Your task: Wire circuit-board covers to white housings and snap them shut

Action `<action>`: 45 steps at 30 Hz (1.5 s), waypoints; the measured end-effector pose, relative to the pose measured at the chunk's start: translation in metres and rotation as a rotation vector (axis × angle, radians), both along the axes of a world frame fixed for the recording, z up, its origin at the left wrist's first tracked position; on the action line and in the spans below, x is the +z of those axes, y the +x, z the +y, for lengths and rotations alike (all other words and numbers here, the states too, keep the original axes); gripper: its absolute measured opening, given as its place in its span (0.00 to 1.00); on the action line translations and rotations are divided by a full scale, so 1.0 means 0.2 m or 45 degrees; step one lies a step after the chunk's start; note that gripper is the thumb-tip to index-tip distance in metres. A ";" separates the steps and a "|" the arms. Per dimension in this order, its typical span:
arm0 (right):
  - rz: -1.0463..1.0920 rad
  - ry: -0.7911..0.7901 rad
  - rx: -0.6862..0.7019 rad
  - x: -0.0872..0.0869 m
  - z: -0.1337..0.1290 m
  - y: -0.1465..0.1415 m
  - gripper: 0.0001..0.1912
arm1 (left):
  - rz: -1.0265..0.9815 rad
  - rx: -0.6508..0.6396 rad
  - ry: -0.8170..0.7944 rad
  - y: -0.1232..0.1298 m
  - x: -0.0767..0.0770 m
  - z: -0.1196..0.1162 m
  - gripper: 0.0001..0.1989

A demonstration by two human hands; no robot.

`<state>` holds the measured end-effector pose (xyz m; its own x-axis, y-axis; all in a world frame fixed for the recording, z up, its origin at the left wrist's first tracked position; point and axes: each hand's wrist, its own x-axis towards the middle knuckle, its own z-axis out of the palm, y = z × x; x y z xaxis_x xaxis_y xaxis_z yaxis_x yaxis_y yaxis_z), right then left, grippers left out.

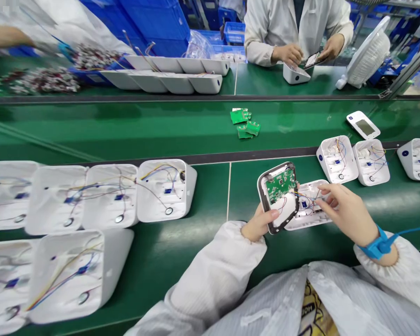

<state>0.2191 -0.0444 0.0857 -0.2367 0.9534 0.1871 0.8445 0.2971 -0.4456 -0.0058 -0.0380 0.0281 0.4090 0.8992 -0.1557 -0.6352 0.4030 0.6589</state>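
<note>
Green benchtop (185, 266) stretched beneath both sleeves (213, 270), with wired white housings (165, 198) grouped to the left. The left hand (259, 223) was clamped on a tilted front panel (287, 212), its circuit board (280, 185) bared, overlapping in view the left edge of an open housing (306, 226). Over that housing hung the right hand (350, 212), thumb and fingers drawn close at the wires (297, 192) — whether they pinched one, I could not tell. Wires seemed to join panel and housing — a tug apart could have strained a connection, and a slack loop could have been trapped at the rim.
</note>
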 end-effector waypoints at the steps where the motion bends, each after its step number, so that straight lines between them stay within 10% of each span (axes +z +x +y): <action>1: 0.032 -0.012 -0.015 -0.01 0.00 0.01 0.11 | -0.001 0.008 -0.007 0.00 0.00 0.00 0.37; 15: 0.672 -0.045 -0.022 0.00 -0.05 -0.23 0.08 | 0.047 0.003 -0.015 -0.02 -0.06 -0.03 0.36; 26: -0.216 -0.028 0.015 0.07 -0.04 0.02 0.24 | 0.020 0.036 0.020 0.00 0.00 -0.02 0.38; 31: -0.282 -0.355 0.240 0.07 -0.09 0.13 0.14 | 0.058 0.042 0.025 0.00 -0.01 -0.02 0.39; 45: -0.525 -0.113 0.457 0.09 -0.05 0.11 0.08 | 0.099 0.033 0.101 -0.01 -0.04 -0.02 0.38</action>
<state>0.2402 -0.0545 0.1029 -0.5862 0.8074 -0.0673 0.8071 0.5746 -0.1359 -0.0068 -0.0422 0.0205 0.3748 0.9200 -0.1144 -0.5902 0.3320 0.7358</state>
